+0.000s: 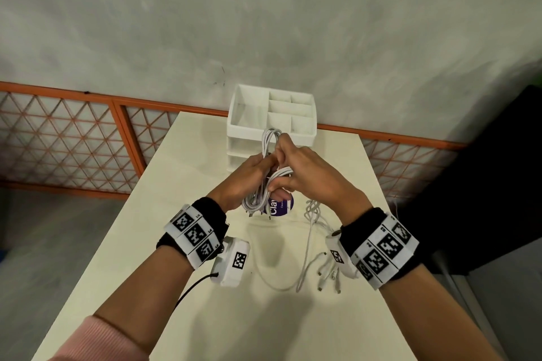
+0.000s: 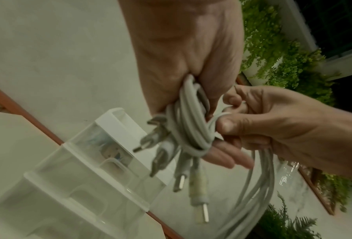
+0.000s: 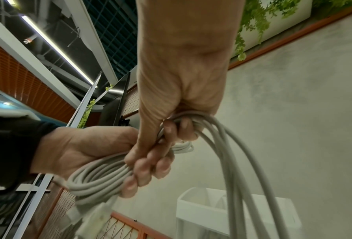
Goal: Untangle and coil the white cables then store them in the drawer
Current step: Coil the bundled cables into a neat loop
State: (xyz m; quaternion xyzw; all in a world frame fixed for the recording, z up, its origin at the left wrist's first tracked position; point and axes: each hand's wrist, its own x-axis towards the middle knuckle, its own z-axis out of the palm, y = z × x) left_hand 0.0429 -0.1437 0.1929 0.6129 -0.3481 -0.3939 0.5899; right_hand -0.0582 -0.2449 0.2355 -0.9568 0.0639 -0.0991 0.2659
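Both hands hold one coiled bundle of white cables (image 1: 257, 199) in the air over the cream table (image 1: 146, 243), just in front of the white drawer unit (image 1: 271, 123). My left hand (image 1: 254, 171) grips the middle of the bundle. My right hand (image 1: 286, 165) pinches a strand wound around the bundle's waist. The loops of the white cable bundle (image 2: 188, 127) are cinched by a turn of cable, and several plugs (image 2: 181, 179) hang below. Another white cable (image 1: 308, 243) lies loose on the table, with its plug ends (image 1: 328, 275) near my right wrist.
A round purple label (image 1: 280, 206) lies on the table under the hands. The drawer unit has an open divided tray on top and clear drawers (image 2: 74, 169) that look closed. An orange lattice railing (image 1: 73, 138) runs behind the table, with a grey wall above it.
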